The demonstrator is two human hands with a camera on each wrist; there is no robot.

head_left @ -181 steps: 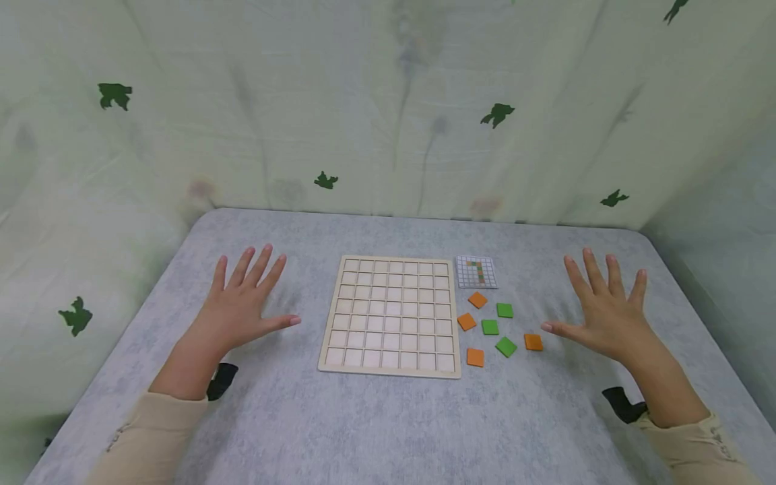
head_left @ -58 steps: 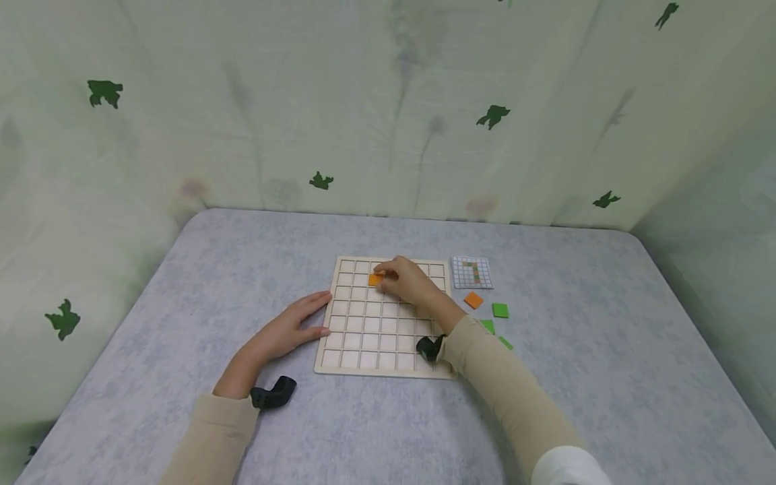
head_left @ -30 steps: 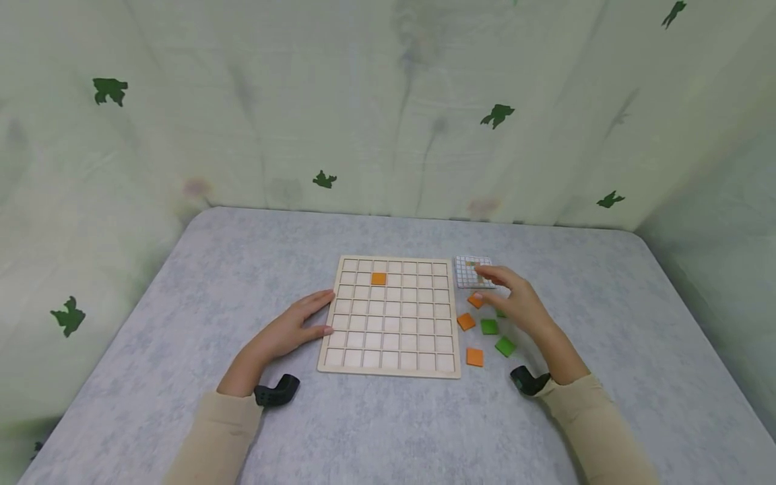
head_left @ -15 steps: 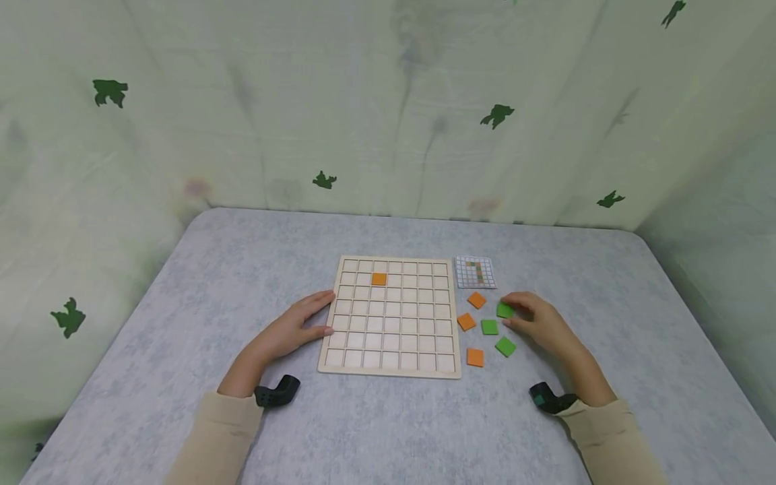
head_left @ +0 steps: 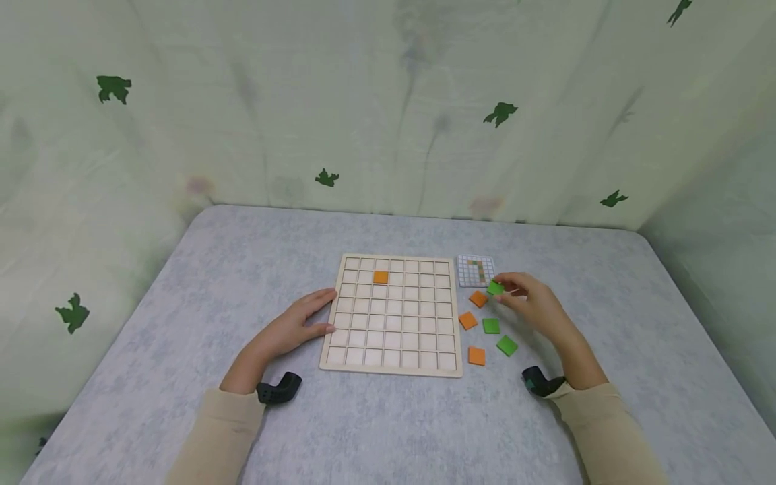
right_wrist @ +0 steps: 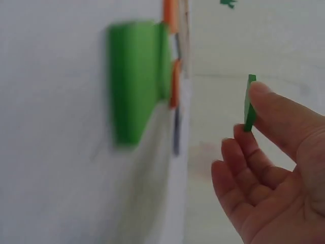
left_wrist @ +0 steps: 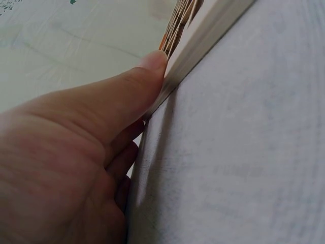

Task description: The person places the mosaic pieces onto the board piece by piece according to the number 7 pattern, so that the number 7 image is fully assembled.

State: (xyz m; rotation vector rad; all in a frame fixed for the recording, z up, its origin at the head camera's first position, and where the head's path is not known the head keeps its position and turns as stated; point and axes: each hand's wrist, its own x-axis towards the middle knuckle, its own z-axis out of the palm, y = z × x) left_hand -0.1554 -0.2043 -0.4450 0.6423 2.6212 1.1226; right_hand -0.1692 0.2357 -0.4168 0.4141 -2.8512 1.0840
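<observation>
Green tile — aloft now — near card

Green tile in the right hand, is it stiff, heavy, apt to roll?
Probably stiff: the green tile looks straight in the right hand's pinch. Likely light, being small and thin. Flat and square, it should slide rather than roll.

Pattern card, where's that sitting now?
In the head view, the pattern card lies just right of the grid board, beyond an orange tile.
</observation>
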